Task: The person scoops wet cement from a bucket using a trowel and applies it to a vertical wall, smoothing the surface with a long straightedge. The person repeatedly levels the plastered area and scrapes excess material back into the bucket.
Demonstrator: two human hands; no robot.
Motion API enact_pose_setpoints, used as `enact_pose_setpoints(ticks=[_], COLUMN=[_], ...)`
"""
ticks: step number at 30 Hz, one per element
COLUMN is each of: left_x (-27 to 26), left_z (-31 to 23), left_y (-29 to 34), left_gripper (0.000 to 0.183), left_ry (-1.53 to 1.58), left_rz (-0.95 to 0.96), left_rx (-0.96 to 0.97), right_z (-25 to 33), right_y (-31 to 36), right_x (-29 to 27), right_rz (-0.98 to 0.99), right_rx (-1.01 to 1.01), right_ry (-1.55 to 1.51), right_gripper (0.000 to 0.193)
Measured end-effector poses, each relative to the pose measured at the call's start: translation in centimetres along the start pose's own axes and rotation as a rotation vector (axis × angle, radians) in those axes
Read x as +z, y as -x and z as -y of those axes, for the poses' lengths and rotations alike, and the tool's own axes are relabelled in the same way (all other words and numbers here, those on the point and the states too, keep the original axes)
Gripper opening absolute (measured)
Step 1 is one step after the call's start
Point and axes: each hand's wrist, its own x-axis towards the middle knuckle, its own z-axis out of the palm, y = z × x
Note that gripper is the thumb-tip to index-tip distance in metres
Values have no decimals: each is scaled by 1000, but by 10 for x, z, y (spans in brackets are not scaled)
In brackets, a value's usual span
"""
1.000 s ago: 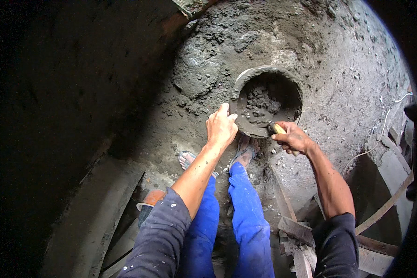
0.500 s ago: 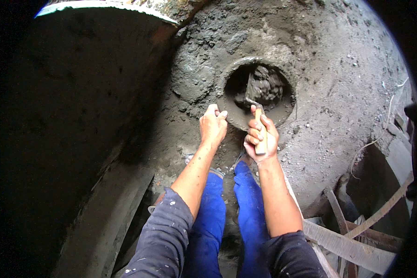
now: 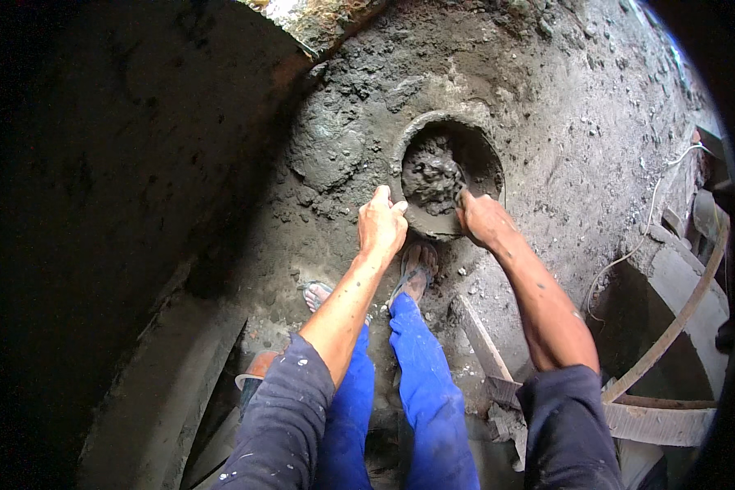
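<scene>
A round bucket (image 3: 434, 224), caked in grey, stands in front of me with wet grey mortar (image 3: 429, 170) heaped on its left side. My left hand (image 3: 381, 222) is closed on the bucket's near-left rim, thumb and fingers together. Over the near-right rim reaches my right hand (image 3: 483, 219), its fingers wrapped round a trowel (image 3: 463, 183). The trowel's wooden handle is hidden by the hand, and its blade is mostly lost in the mortar and shadow.
Lumpy mortar (image 3: 331, 155) is spread left of the bucket. A large dark panel (image 3: 139, 204) rises on the left. My sandalled foot (image 3: 416, 269) is close below the bucket. Boards and a curved strip (image 3: 670, 335) lie at the right, near a thin white cable (image 3: 629, 255).
My right hand has turned over and moved down and right with the trowel. The mortar lump the trowel carried is now at the bucket's left side. My left hand stays by the rim.
</scene>
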Motion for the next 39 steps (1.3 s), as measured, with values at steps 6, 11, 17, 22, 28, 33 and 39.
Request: enact_pose_setpoints(ticks=[6, 11, 17, 22, 28, 33, 39], left_x=[-3, -1, -1, 8, 21, 28, 19], left_z=[-1, -10, 3, 12, 20, 34, 49], left_y=[0, 4, 6, 1, -6, 12, 11], left_gripper=[24, 20, 23, 24, 25, 23, 22], left_ry=[17, 149, 157, 225, 293, 339, 455], left_rz=[17, 9, 37, -31, -85, -141, -131], left_rx=[-13, 98, 39, 237, 272, 254, 203], right_z=[-15, 34, 18, -2, -39, -47, -20], right_y=[54, -19, 7, -25, -30, -13, 21], right_x=[-73, -61, -80, -67, -21, 27, 73], right_rz=[-143, -169, -231, -141, 39, 153, 187], right_rx=[31, -152, -349, 39, -112, -119, 158], right_ry=[304, 438, 691, 623, 476, -71, -1337], right_gripper=[26, 17, 23, 20, 27, 43, 42])
